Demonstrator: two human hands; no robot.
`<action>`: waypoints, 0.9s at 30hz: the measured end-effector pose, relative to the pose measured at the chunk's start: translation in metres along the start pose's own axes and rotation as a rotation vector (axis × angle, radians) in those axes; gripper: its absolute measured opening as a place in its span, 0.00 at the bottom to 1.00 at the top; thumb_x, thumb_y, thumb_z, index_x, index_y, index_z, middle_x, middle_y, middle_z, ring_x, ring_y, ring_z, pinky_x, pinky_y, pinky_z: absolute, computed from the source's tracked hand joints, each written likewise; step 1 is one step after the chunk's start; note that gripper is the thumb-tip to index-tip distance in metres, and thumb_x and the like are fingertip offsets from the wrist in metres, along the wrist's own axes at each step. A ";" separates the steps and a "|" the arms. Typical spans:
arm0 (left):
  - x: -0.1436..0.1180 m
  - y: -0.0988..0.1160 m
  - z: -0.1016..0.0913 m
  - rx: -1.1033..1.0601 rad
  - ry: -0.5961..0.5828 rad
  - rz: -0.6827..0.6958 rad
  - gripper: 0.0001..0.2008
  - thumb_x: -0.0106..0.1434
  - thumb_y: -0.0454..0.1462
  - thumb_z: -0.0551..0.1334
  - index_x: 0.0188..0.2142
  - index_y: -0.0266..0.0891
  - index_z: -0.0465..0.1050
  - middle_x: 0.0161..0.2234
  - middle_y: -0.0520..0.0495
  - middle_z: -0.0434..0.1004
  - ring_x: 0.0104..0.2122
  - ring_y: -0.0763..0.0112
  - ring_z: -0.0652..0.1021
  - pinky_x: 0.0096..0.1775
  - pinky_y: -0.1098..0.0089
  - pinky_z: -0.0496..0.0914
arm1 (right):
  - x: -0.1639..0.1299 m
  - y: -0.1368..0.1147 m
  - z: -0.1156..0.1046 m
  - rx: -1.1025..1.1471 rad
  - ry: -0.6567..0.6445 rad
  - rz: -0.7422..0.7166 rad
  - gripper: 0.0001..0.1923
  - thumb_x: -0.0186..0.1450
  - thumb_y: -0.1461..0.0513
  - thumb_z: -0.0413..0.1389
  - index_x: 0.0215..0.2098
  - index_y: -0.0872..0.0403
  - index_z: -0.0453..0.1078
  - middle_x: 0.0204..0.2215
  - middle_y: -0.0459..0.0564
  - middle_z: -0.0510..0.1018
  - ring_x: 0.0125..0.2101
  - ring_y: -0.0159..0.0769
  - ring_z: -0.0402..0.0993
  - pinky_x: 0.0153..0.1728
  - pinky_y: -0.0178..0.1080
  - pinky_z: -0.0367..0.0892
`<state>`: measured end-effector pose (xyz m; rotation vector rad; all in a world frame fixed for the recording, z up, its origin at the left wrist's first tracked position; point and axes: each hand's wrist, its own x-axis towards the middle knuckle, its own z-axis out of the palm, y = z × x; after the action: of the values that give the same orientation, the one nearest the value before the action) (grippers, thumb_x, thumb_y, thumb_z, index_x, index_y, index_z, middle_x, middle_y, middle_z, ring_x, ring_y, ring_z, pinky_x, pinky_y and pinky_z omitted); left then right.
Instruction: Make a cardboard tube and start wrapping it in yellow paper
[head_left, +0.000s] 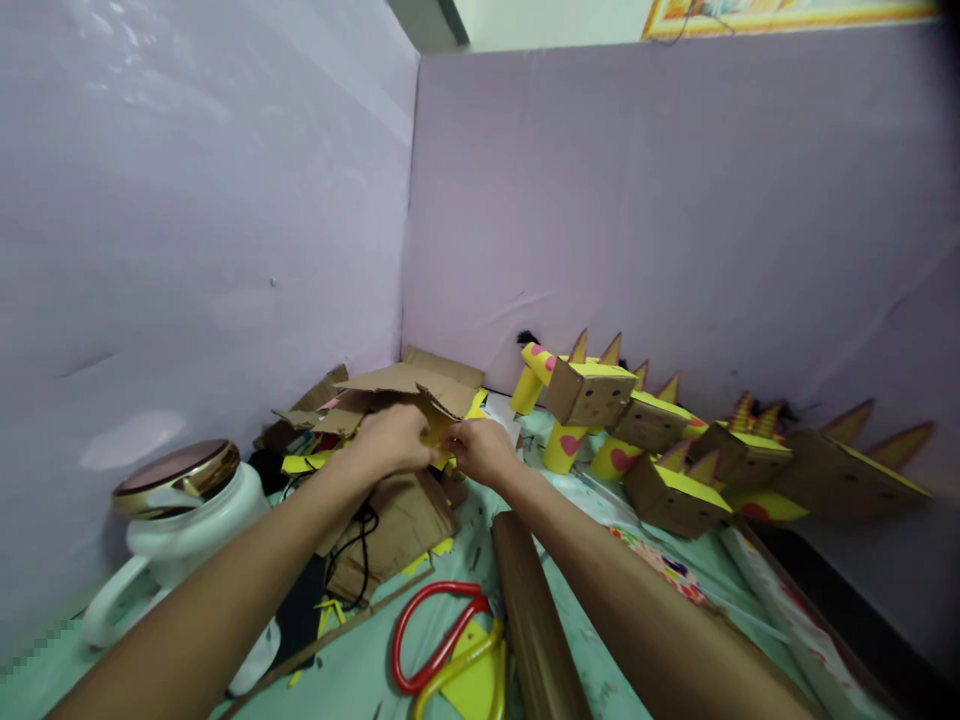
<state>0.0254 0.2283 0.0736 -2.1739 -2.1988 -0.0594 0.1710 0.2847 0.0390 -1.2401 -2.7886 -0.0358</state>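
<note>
Both hands meet over a small yellow piece (437,432) at the middle of the table. The left hand (394,438) pinches its left edge with curled fingers; the right hand (480,450) nips the right edge between thumb and fingertips. How firm either hold is cannot be told.

At 12 o'clock from the hands, brown cardboard scraps (416,385) are heaped against the purple wall. At 3 o'clock stand cardboard figures (589,392) with yellow tops and spikes. At 6 o'clock lie a brown roll (536,625) and red-and-yellow scissors (442,645); a black cord (356,545) runs under the left forearm.

The piece looks thin, so an uneven pull could likely tear or crease it. A forearm sweep could nudge the roll or snag the cord.

At 8 o'clock sits a white jar (176,520), handled, its gold lid shut; contents are hidden.
</note>
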 end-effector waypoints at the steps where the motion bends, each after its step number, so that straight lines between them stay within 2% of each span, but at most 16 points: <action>1: -0.004 0.000 -0.008 0.025 0.072 -0.020 0.14 0.65 0.43 0.58 0.46 0.37 0.69 0.44 0.45 0.73 0.41 0.64 0.75 0.42 0.59 0.72 | 0.000 0.001 0.000 -0.001 -0.009 -0.006 0.13 0.67 0.57 0.54 0.47 0.54 0.68 0.46 0.51 0.73 0.42 0.38 0.73 0.43 0.46 0.70; 3: -0.008 0.002 -0.021 0.079 0.230 -0.016 0.17 0.65 0.42 0.57 0.51 0.38 0.65 0.51 0.41 0.68 0.51 0.57 0.70 0.50 0.52 0.67 | 0.001 0.001 0.000 -0.003 -0.022 -0.017 0.13 0.67 0.57 0.54 0.47 0.54 0.68 0.46 0.51 0.73 0.42 0.38 0.73 0.43 0.45 0.70; 5: -0.005 0.006 -0.024 0.124 0.319 0.078 0.23 0.64 0.41 0.59 0.56 0.39 0.60 0.59 0.40 0.58 0.58 0.51 0.62 0.56 0.45 0.59 | 0.001 -0.001 -0.001 -0.004 -0.027 -0.025 0.13 0.67 0.57 0.54 0.47 0.54 0.68 0.46 0.51 0.73 0.42 0.38 0.73 0.43 0.45 0.70; 7: 0.005 0.007 -0.018 0.157 0.297 0.202 0.23 0.62 0.41 0.61 0.56 0.40 0.61 0.61 0.41 0.56 0.59 0.51 0.60 0.57 0.44 0.56 | 0.000 -0.002 -0.004 -0.005 -0.025 -0.024 0.13 0.67 0.57 0.54 0.47 0.54 0.68 0.46 0.51 0.73 0.42 0.38 0.73 0.43 0.45 0.70; 9: 0.019 0.003 -0.004 0.175 0.212 0.254 0.18 0.63 0.42 0.61 0.50 0.38 0.67 0.55 0.42 0.65 0.54 0.55 0.68 0.54 0.47 0.63 | 0.001 -0.003 -0.006 -0.001 -0.012 -0.011 0.13 0.67 0.57 0.54 0.47 0.54 0.68 0.46 0.51 0.73 0.42 0.38 0.73 0.43 0.45 0.70; 12: 0.036 -0.011 0.021 0.174 0.127 0.183 0.15 0.64 0.42 0.59 0.48 0.37 0.68 0.47 0.43 0.71 0.44 0.63 0.75 0.45 0.56 0.72 | 0.001 -0.001 -0.007 0.025 0.033 0.025 0.13 0.67 0.57 0.54 0.48 0.54 0.68 0.46 0.51 0.73 0.42 0.38 0.73 0.42 0.46 0.70; 16: 0.045 -0.030 0.039 0.148 0.120 0.131 0.16 0.64 0.42 0.59 0.49 0.38 0.67 0.50 0.43 0.70 0.45 0.62 0.74 0.45 0.56 0.72 | -0.001 0.006 -0.009 0.117 0.130 0.066 0.13 0.67 0.57 0.54 0.48 0.55 0.68 0.45 0.51 0.74 0.41 0.38 0.73 0.41 0.45 0.71; 19: 0.046 -0.037 0.040 0.113 0.125 0.133 0.16 0.64 0.41 0.59 0.50 0.38 0.67 0.50 0.43 0.70 0.46 0.62 0.74 0.46 0.55 0.71 | -0.004 0.015 -0.015 0.233 0.238 0.076 0.13 0.67 0.58 0.54 0.47 0.55 0.68 0.43 0.50 0.74 0.39 0.36 0.74 0.40 0.44 0.71; 22: 0.046 -0.039 0.039 0.081 0.137 0.146 0.16 0.64 0.41 0.59 0.50 0.38 0.67 0.51 0.43 0.69 0.46 0.61 0.74 0.46 0.55 0.71 | -0.008 0.025 -0.025 0.381 0.407 0.083 0.12 0.67 0.57 0.54 0.45 0.56 0.68 0.40 0.49 0.75 0.36 0.35 0.74 0.38 0.43 0.72; 27: 0.043 -0.039 0.039 0.047 0.153 0.145 0.17 0.64 0.41 0.59 0.52 0.39 0.66 0.53 0.42 0.67 0.49 0.59 0.72 0.49 0.52 0.69 | -0.013 0.036 -0.046 0.640 0.712 0.046 0.06 0.67 0.63 0.50 0.33 0.55 0.66 0.29 0.45 0.75 0.31 0.32 0.74 0.36 0.39 0.70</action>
<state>-0.0149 0.2727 0.0373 -2.2164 -1.9381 -0.1607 0.2100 0.2962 0.0831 -0.8854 -1.9282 0.3238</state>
